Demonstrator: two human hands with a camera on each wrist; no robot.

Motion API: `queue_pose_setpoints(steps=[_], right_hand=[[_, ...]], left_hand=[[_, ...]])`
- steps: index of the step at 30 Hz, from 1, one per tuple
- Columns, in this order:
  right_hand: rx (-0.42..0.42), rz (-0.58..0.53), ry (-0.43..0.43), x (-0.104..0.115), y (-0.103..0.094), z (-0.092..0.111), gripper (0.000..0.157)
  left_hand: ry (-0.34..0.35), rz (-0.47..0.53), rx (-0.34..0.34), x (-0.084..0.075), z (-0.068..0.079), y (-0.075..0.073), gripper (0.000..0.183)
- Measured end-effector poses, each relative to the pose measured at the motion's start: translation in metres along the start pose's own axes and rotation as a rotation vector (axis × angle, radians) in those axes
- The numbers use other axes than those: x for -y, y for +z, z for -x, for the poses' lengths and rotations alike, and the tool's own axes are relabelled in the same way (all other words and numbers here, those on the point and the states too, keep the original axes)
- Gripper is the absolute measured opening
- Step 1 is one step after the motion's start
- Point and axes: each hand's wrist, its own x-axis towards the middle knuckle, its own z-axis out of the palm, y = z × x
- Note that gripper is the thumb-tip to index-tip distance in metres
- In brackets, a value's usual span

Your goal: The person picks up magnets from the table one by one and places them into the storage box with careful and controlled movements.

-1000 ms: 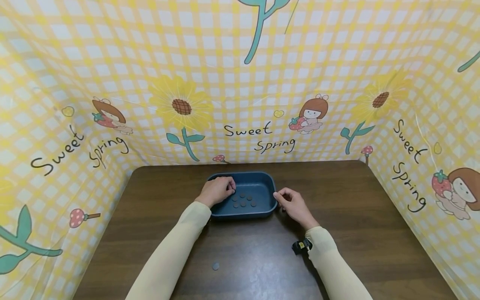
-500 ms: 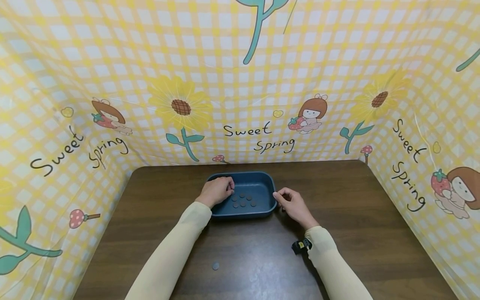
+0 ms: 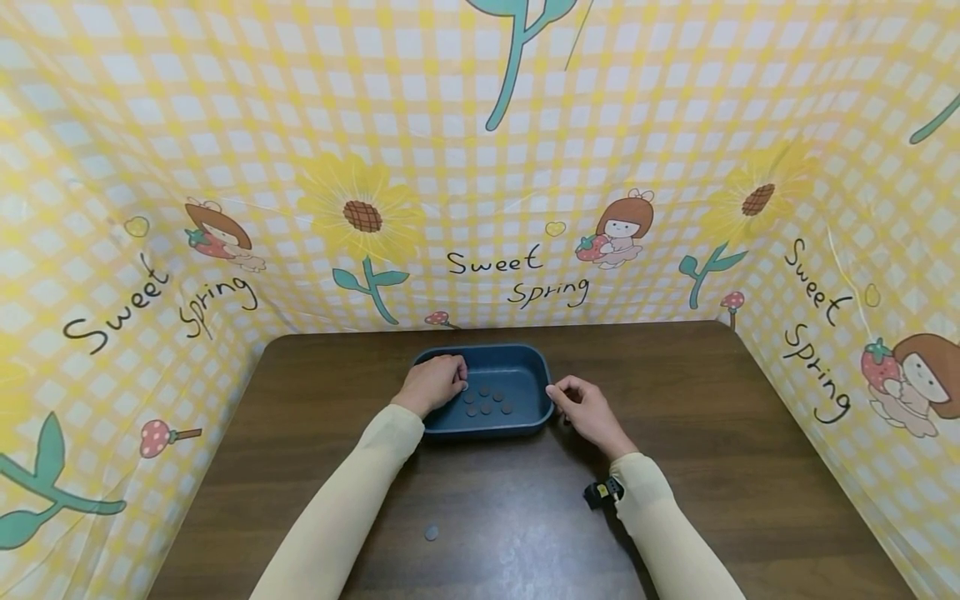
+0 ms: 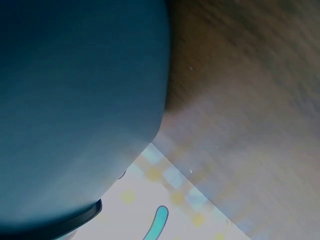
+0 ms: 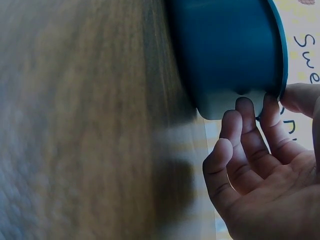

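Note:
A dark blue rectangular tray (image 3: 517, 375) stands near the far edge of the table. Several small round coins (image 3: 486, 408) lie spread on its floor. My left hand (image 3: 431, 383) reaches over the tray's left side, fingers curled, and pinches a small pale coin (image 3: 465, 386) at the fingertips, largely hidden. With thumb and index finger, my right hand (image 3: 588, 408) grips the tray's right rim; the right wrist view shows the other fingers of that hand (image 5: 265, 160) against or close to the outer wall. The left wrist view shows only the tray's outer wall (image 4: 80, 100), not the hand.
One more coin (image 3: 431, 532) lies alone on the brown wooden table (image 3: 675, 392), nearer to me. A black device (image 3: 602, 493) is strapped at my right wrist. Yellow checked cloth (image 3: 480, 192) hangs round the table's back and sides.
My left hand stays almost in place, its fingertips shifting very slightly left. The pale coin edge shows a little more. My right hand and the tray have not moved.

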Motion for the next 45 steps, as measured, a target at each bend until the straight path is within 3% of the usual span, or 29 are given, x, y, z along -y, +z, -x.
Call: queue_pose_setpoints(steps=[20, 31, 45], right_hand=[[-0.007, 0.017, -0.017, 0.001, 0.002, 0.001, 0.031], [-0.004, 0.008, -0.005, 0.002, 0.003, 0.003, 0.029], [-0.006, 0.024, -0.010, 0.002, 0.001, 0.002, 0.029]], left_hand=[[0.004, 0.002, -0.003, 0.001, 0.002, 0.001, 0.011], [0.004, 0.161, -0.042, 0.002, 0.008, -0.012, 0.007], [0.055, 0.285, -0.149, 0.006, 0.036, -0.033, 0.007]])
